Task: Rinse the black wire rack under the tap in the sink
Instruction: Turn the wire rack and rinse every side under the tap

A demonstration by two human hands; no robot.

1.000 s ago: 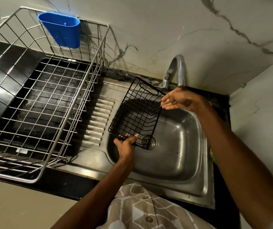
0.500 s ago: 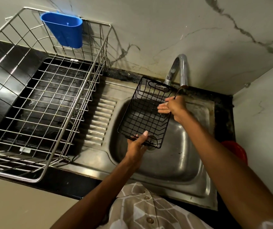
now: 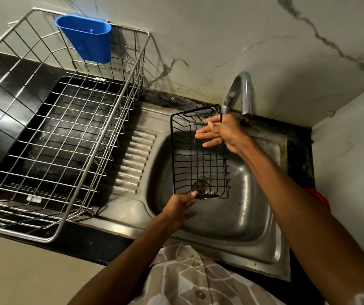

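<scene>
Sink [image 3: 262, 219]: rack [image 3: 198, 164] apparently mid-basin.

A large steel wire dish basket [image 3: 51, 137] sits on the black bench [image 3: 5, 84] at nine o'clock; a blue plastic cup [image 3: 86, 38] hangs on its far rim at eleven o'clock; something red [image 3: 318, 199] shows at three o'clock.

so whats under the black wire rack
Through the black wire rack the steel sink basin and its round drain show. The left hand hides the part below the near edge.
</scene>
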